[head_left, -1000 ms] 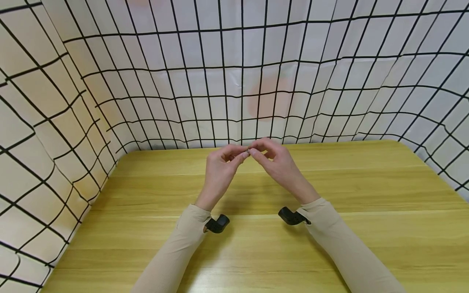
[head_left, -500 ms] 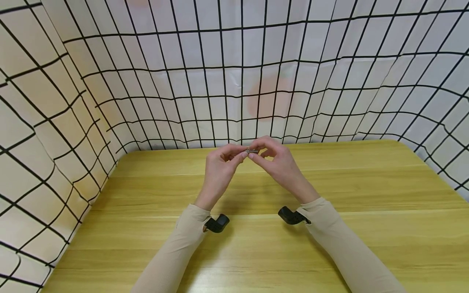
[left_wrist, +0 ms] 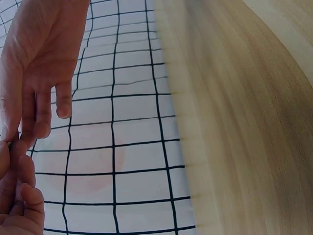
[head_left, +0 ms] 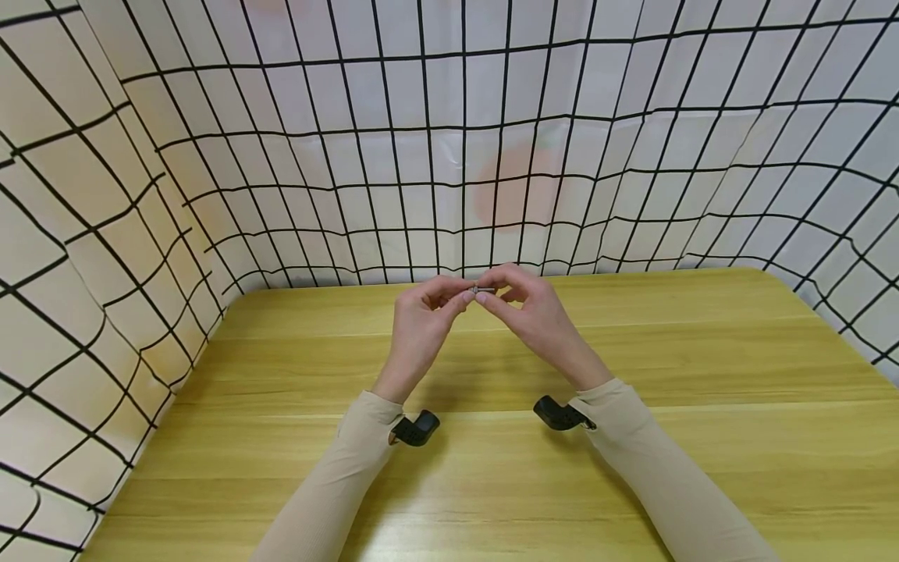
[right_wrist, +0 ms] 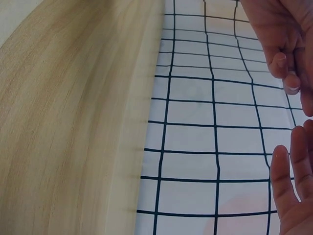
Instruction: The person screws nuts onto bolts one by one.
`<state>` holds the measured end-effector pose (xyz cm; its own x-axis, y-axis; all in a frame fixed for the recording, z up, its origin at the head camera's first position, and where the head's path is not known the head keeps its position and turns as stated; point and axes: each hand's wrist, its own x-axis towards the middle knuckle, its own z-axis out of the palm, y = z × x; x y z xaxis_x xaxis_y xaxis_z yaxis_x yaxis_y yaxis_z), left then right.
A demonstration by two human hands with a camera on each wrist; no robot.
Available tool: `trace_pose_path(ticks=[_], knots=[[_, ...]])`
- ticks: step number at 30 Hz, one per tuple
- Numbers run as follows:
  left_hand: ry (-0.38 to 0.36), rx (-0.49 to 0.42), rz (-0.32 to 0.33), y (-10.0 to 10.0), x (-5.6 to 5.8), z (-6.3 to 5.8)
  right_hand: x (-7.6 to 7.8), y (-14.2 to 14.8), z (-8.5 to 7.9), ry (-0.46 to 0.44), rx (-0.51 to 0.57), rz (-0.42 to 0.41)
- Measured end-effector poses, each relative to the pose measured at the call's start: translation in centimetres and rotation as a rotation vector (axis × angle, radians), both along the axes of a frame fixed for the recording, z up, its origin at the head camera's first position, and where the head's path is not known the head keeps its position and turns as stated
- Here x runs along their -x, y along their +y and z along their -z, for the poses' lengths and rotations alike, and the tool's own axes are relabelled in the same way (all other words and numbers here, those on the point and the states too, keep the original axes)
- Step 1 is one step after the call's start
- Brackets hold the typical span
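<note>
In the head view a small silver screw-like rod [head_left: 486, 290] lies level between both hands' fingertips, over the far part of the table. My left hand [head_left: 421, 316] pinches its left end between thumb and index finger. From the other side, my right hand [head_left: 530, 308] has thumb and index finger around the rod close to that end, and the shaft shows in the gap behind those fingertips. The left wrist view has my left hand [left_wrist: 46, 54] at top left, fingertips meeting the other hand's. In the right wrist view my right hand [right_wrist: 288, 39] is cut by the frame edge, and the rod is hidden.
A light wooden table [head_left: 492, 484] spreads beneath both forearms. White sheeting with a black grid [head_left: 393, 156] rises along its back edge and sides. Black wrist-worn cameras [head_left: 416, 429] stick out inward from the beige sleeves [head_left: 337, 476].
A second ago the rod was mostly covered by the fingers; the right fingertips have since shifted slightly and its shaft came into sight. Both arms stay almost still.
</note>
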<state>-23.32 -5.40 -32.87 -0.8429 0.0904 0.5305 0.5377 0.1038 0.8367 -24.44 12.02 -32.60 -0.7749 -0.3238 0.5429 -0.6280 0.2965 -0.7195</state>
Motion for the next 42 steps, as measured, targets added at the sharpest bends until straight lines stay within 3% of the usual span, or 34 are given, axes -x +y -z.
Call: trace_pose_path(ticks=[6,15,21,31,42], knots=[[-0.006,0.003,0.000,0.0,0.0,-0.1,0.0,0.0,-0.2,-0.010,-0.004,-0.003],[-0.029,-0.010,-0.024,-0.1,2.4,2.6,0.4,0.6,0.6,-0.113,0.035,0.026],[-0.015,0.002,-0.031,-0.1,2.5,2.8,2.0,1.2,2.3,-0.171,0.148,-0.010],[-0.042,-0.010,-0.029,-0.2,2.6,2.9,2.3,1.1,2.6,-0.179,0.201,-0.052],[-0.119,0.007,0.018,-0.6,3.1,3.4,2.8,1.3,3.1,-0.235,0.143,-0.035]])
